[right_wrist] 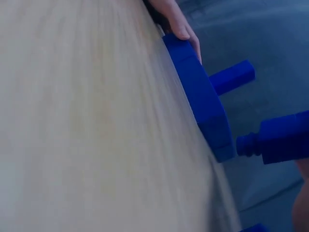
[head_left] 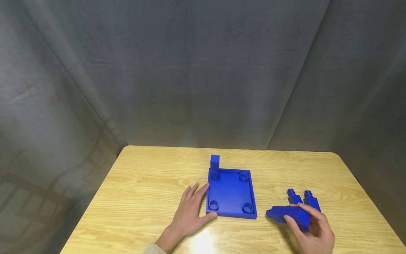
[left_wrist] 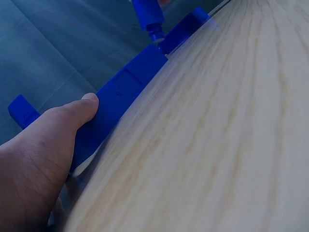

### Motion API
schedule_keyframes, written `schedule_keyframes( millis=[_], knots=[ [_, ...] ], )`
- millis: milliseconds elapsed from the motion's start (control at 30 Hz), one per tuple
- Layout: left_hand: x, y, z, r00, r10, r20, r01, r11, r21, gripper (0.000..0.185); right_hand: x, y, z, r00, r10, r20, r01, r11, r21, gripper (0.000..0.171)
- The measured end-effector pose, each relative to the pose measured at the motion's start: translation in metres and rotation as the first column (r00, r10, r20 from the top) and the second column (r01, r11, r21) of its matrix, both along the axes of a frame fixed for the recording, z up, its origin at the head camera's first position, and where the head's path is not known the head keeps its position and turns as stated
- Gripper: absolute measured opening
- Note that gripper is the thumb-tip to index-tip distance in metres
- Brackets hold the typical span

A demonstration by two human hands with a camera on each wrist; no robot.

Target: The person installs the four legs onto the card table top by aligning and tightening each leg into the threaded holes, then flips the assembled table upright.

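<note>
**Square-bodied peg gripped at the right while the base plate is steadied**

A blue plastic peg with a square body and a round stud at one end point(head_left: 287, 213) is held by the right hand point(head_left: 312, 231) near the table's front right, at about four o'clock from the blue square plastic base plate point(head_left: 231, 193). The fingers are curled over the body and the thumb is set against its near face; the stud points toward nine o'clock, at the plate. The piece is judged light, rigid and rather smooth, so a grip across the flat faces of the square body would be surest, with the stud left free. In the right wrist view the peg point(right_wrist: 280, 137) is seen just clear of the plate's edge point(right_wrist: 203, 99).

The left hand point(head_left: 190, 211) is laid flat on the pale wooden table point(head_left: 142, 183), fingers straight and relaxed, grasping nothing; its thumb is pressed against the plate's side wall point(left_wrist: 120, 96) near the seven o'clock corner. The plate is judged stiff and apt to slide on the smooth wood unless braced.

One upright blue peg point(head_left: 214, 165) is seated in the plate's eleven o'clock socket; the other three sockets are unfilled. Two more blue pegs point(head_left: 301, 201) lie side by side just beyond the right hand, studs toward twelve o'clock.
</note>
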State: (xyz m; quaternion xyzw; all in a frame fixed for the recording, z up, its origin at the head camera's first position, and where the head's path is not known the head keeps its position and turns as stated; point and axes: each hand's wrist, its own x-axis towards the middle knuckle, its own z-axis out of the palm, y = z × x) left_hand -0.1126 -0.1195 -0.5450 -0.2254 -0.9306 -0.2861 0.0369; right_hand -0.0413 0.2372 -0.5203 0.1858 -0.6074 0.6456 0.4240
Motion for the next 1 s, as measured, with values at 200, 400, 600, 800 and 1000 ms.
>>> schedule_keyframes(
  millis=[200,400,600,800,1000],
  knots=[
    [0.000,0.000,-0.003,1.000,0.006,0.004,-0.006,1.000,-0.001,0.101,-0.008,-0.008,0.019,0.980,-0.158,0.122,0.148,0.985,0.092,0.051],
    [0.000,-0.001,-0.004,1.000,0.010,-0.015,-0.010,1.000,0.013,0.099,-0.040,-0.014,0.040,0.987,-0.110,0.116,0.093,0.985,0.145,0.055],
    [0.000,-0.001,-0.003,1.000,0.006,-0.008,-0.006,1.000,0.009,0.099,-0.072,-0.025,0.052,0.982,-0.115,0.151,0.089,0.981,0.171,0.057],
    [-0.001,0.000,-0.003,1.000,-0.001,-0.014,0.001,1.000,-0.006,0.099,-0.096,-0.037,0.054,0.967,-0.128,0.220,0.085,0.977,0.194,0.054],
    [-0.001,-0.001,-0.003,1.000,-0.010,-0.017,0.010,1.000,-0.014,0.099,-0.115,-0.048,0.050,0.959,-0.164,0.230,0.114,0.969,0.217,0.054]
  ],
)
